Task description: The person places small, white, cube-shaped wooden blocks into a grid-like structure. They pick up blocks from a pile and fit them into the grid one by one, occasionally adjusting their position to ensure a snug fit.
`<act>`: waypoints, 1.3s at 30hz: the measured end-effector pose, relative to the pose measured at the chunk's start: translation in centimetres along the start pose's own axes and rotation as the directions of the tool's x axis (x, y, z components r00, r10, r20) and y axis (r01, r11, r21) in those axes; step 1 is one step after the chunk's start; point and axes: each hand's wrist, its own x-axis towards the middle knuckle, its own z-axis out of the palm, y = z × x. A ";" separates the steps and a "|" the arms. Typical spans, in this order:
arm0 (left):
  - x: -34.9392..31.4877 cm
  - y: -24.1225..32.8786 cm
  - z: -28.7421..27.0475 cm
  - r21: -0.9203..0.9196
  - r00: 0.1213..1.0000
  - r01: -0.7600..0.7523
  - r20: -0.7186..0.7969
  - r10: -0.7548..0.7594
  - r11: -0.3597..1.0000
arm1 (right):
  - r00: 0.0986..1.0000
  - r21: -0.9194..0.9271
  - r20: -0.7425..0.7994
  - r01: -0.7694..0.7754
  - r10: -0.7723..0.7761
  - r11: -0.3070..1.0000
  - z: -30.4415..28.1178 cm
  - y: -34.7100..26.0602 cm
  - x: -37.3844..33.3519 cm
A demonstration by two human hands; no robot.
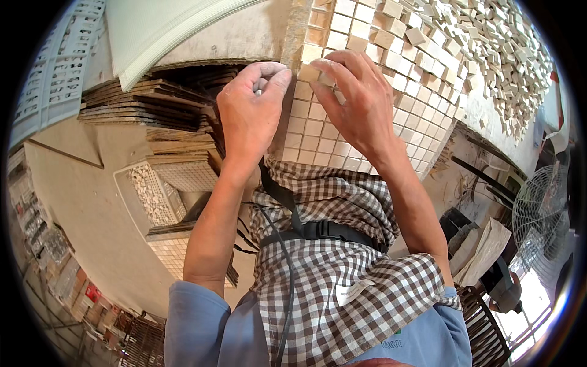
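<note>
Small square beige and white stone tiles stand in rows on a mosaic tile board [315, 127] in front of me. At its left edge, my right hand [361, 98] has thumb and forefinger on either side of a beige mosaic tile [309, 73]. My left hand [252, 104] is just left of the board, thumb pressed against the curled forefinger. A small pale bit shows between its fingers, too hidden to name. Loose tiles lie on top of the laid rows farther up the board.
A heap of loose tiles [489, 49] spreads at the far right. White mesh sheets [165, 30] lie at the far left, above stacked thin boards [143, 104]. A tub of tiles [150, 192] stands lower left. A wire-caged fan [541, 208] is at the right.
</note>
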 end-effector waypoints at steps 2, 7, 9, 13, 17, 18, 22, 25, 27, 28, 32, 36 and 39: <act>0.1 -0.1 -0.2 0.057 1.000 -0.009 -0.003 0.009 0.998 | 1.000 -0.024 0.004 0.001 -0.001 1.000 0.1 0.3 0.2; -0.2 -0.1 0.7 0.160 0.995 -0.095 -0.008 0.097 0.982 | 1.000 -0.021 -0.011 -0.015 0.015 1.000 0.3 0.2 0.1; -0.1 -0.2 1.2 0.143 0.994 -0.105 -0.025 0.110 0.984 | 0.995 0.021 -0.086 -0.048 0.050 0.999 0.5 0.2 -0.3; 0.4 -1.3 1.9 0.217 0.975 -0.201 -0.050 0.217 0.955 | 0.969 0.087 -0.176 -0.158 0.171 0.984 -0.3 1.6 -0.5; 0.6 -1.6 2.1 0.266 0.960 -0.251 -0.057 0.275 0.931 | 0.951 -0.046 -0.242 -0.210 0.193 0.976 -2.1 3.3 0.2; 0.6 -1.7 2.2 0.273 0.954 -0.268 -0.060 0.294 0.924 | 0.958 -0.077 -0.217 -0.211 0.190 0.975 -2.4 3.3 0.6; 0.4 -0.5 1.7 0.219 0.982 -0.166 -0.046 0.181 0.961 | 0.969 -0.213 -0.149 -0.225 0.196 0.951 -1.8 3.5 1.2; 0.3 0.2 1.6 0.233 0.974 -0.194 -0.068 0.215 0.953 | 0.965 -0.189 -0.169 -0.231 0.201 0.954 -1.8 3.7 1.1; 0.4 0.6 1.6 0.218 0.964 -0.242 -0.061 0.260 0.946 | 0.974 -0.200 -0.163 -0.191 0.159 0.961 -1.9 3.7 0.9; 0.5 0.5 1.9 0.212 0.950 -0.288 -0.063 0.307 0.934 | 0.977 -0.205 -0.161 -0.171 0.139 0.964 -1.9 3.7 0.7; 0.6 0.5 2.6 0.208 0.920 -0.372 -0.047 0.389 0.905 | 0.964 -0.080 -0.197 -0.196 0.177 0.977 -2.2 3.7 -0.1; 0.0 1.2 2.7 0.174 0.948 -0.309 -0.019 0.317 0.935 | 0.920 0.176 -0.063 -0.370 0.386 0.912 -3.3 3.1 -0.2; -0.5 2.4 2.9 0.117 0.977 -0.214 0.049 0.210 0.970 | 0.822 0.394 0.127 -0.556 0.555 0.732 -4.2 2.8 -0.1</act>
